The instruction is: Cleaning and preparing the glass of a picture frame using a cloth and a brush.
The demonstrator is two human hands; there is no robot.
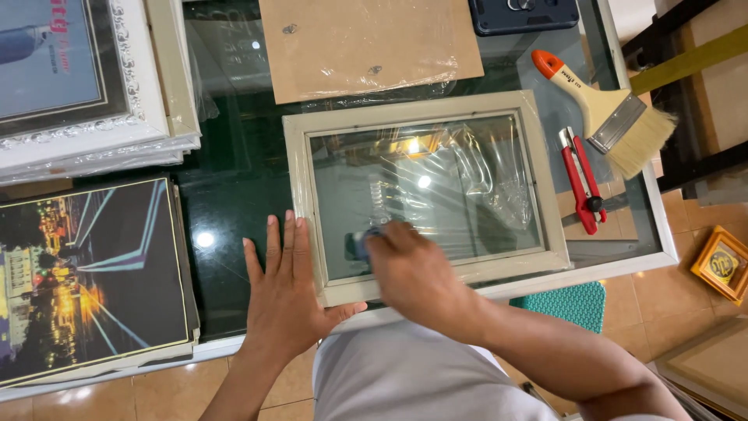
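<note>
Your left hand (pixel 284 292) lies flat on the glass table (pixel 234 187), fingers stretched and slightly apart, their tips and the thumb touching the left rail and near corner of the cream picture frame (pixel 425 191). Your right hand (pixel 413 273) is over the frame's near-left corner, fingers curled shut on a small blue object (pixel 360 243) that presses on the plastic-wrapped pane; it is blurred, so you cannot tell what it is. Beyond your fingertips, past the frame, lies a brown backing board (pixel 366 43). Well right of your right fingers rest a red utility knife (pixel 580 179) and a paintbrush (pixel 612 109). Left of your left fingers lies a night-city print (pixel 86 273).
</note>
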